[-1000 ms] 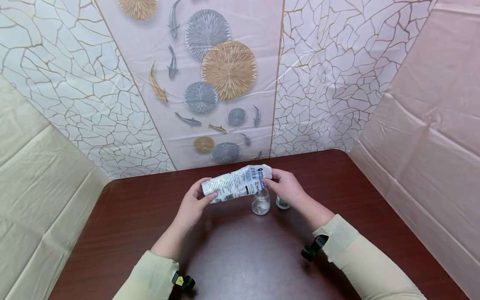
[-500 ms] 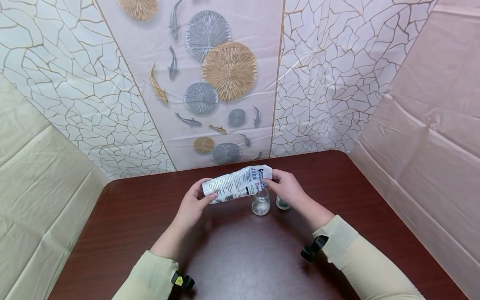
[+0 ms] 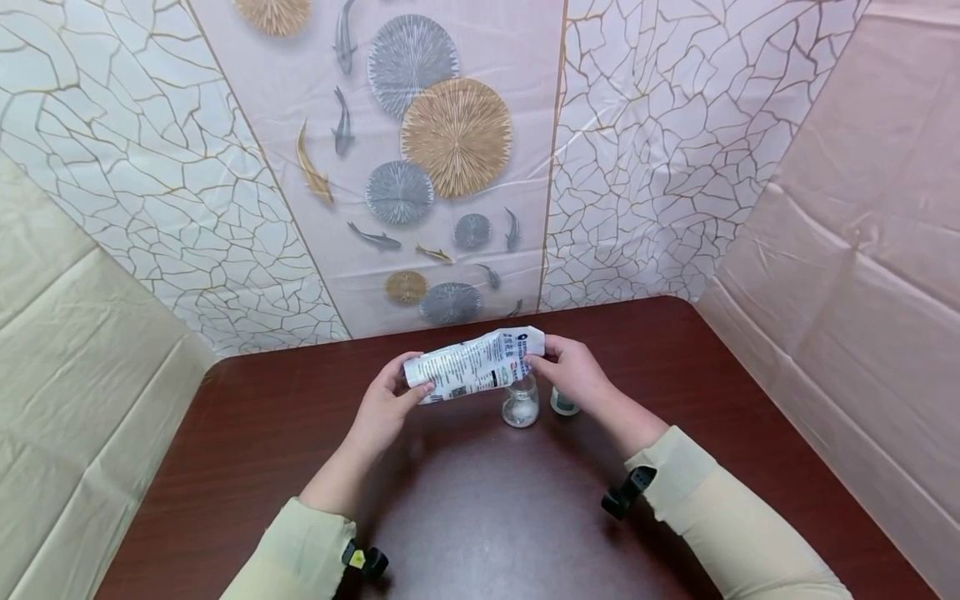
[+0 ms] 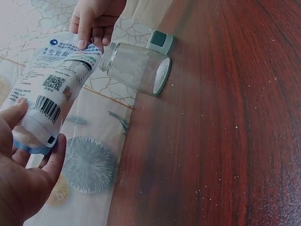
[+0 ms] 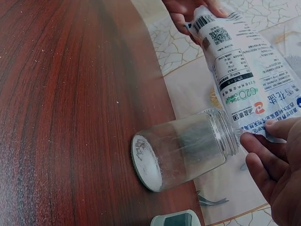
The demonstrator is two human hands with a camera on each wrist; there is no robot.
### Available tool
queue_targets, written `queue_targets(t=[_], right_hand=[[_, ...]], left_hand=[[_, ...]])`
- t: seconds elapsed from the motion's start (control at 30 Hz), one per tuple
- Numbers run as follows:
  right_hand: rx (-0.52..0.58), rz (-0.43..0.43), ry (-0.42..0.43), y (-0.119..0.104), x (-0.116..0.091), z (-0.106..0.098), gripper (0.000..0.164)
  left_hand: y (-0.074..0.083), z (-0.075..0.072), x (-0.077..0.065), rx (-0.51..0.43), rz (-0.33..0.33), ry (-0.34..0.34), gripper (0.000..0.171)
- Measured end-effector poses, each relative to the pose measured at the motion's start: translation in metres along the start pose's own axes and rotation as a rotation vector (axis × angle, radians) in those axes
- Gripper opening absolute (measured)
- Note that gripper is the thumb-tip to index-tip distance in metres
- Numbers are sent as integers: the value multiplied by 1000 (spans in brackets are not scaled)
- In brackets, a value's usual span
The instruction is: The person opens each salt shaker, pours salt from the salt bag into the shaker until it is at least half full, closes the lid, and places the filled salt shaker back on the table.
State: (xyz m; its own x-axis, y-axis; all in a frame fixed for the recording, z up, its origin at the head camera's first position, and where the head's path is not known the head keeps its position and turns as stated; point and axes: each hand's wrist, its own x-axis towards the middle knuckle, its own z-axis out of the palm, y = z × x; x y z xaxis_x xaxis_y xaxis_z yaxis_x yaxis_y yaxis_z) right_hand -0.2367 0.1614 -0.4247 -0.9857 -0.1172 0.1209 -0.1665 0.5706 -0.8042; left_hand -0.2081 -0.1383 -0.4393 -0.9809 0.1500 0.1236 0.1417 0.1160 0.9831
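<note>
A white printed bag of salt (image 3: 472, 367) is held tilted above the table, its right end at the mouth of a glass jar (image 3: 521, 410). My left hand (image 3: 382, 412) grips the bag's left end, thumb on the printed face. At the other end, my right hand (image 3: 576, 368) pinches the bag by the jar's threaded rim (image 5: 225, 133). The jar stands upright without a lid, and white salt (image 5: 146, 162) covers its bottom. In the left wrist view, the bag's lower end (image 4: 35, 134) bulges between the left thumb and fingers.
A white and green jar lid (image 4: 160, 42) lies on the table just right of the jar, partly behind the right wrist in the head view. White grains are scattered over the dark red wooden table (image 4: 225, 117). A patterned cloth (image 3: 637, 167) hangs behind the table's back edge.
</note>
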Motion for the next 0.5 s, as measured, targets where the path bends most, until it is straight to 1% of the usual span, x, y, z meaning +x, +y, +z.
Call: queue_targets(t=[0.5], right_hand=[[-15, 2, -4, 1, -1, -1, 28]], left_hand=[[5, 1, 1, 11, 7, -5, 46]])
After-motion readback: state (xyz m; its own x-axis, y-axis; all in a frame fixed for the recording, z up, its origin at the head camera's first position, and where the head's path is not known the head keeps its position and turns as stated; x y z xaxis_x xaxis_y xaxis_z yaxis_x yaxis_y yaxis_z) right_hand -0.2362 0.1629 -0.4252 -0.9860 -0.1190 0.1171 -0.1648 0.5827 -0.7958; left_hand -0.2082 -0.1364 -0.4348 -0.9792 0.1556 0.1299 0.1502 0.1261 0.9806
